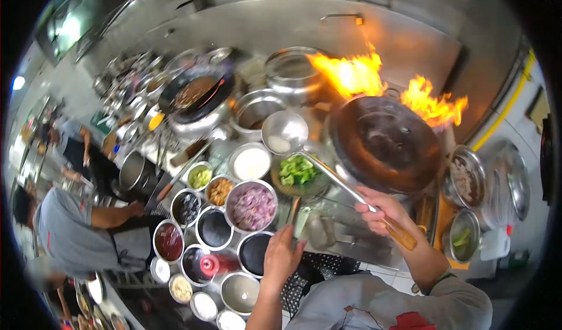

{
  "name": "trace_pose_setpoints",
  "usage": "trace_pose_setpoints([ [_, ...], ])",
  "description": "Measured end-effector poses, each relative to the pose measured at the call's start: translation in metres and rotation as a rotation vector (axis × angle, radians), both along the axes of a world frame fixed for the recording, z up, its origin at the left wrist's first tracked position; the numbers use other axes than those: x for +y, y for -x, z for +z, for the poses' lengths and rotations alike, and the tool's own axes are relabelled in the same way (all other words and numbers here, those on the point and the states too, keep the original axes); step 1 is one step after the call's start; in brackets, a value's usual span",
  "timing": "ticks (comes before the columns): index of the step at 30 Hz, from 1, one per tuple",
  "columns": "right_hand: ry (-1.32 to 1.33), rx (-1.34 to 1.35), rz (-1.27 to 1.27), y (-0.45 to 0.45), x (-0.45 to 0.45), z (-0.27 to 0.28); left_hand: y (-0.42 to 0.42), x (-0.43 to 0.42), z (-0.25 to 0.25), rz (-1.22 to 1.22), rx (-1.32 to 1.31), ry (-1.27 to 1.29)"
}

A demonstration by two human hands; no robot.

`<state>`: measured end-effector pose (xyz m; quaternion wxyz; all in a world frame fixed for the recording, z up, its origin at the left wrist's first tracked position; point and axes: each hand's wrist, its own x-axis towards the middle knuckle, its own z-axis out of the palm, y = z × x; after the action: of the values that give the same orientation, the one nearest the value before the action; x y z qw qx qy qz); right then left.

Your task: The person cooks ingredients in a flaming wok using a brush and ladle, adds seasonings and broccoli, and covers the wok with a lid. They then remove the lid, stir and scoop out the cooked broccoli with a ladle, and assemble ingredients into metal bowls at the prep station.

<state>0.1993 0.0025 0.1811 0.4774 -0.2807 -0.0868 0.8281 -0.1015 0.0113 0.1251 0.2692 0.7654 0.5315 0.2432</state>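
Observation:
My right hand point(384, 213) is closed around the wooden handle point(401, 234) of a long steel ladle. Its bowl point(284, 132) is tipped over the pots and holds a little pale stuff. My left hand point(281, 257) has its thumb apart from the fingers; the fingertips are at the wooden handle point(294, 210) of a strainer, and I cannot tell if they touch it. Chopped green vegetables point(298, 169) lie in the strainer. Right of the ladle, a dark wok point(389, 145) sits tilted on the burner, with tall flames point(351, 75) behind it.
Bowls of chopped red onion point(252, 206), white powder point(250, 163) and dark red sauce point(168, 240) stand at left. A second wok point(196, 94) holds brown sauce. Metal bowls point(465, 176) are at right. A co-worker point(88, 227) stands at left holding a cleaver-like blade.

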Motion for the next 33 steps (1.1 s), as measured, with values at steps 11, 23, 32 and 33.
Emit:
trace_pose_setpoints([
  [11, -0.045, -1.529, -0.125, -0.151, -0.050, -0.017, -0.022, 0.061, -0.068, -0.109, 0.393, 0.243],
  [23, -0.096, -1.915, -0.036, -0.169, -0.072, -0.002, -0.038, 0.047, -0.030, 0.260, -0.879, 1.300],
  [32, -0.169, -2.246, 0.060, -0.185, -0.073, -0.001, -0.059, -0.030, 0.031, 0.249, -0.860, 0.974],
  [33, -0.195, -2.112, 0.036, -0.195, -0.080, -0.005, -0.056, -0.039, 0.031, 0.254, -0.919, 0.927],
])
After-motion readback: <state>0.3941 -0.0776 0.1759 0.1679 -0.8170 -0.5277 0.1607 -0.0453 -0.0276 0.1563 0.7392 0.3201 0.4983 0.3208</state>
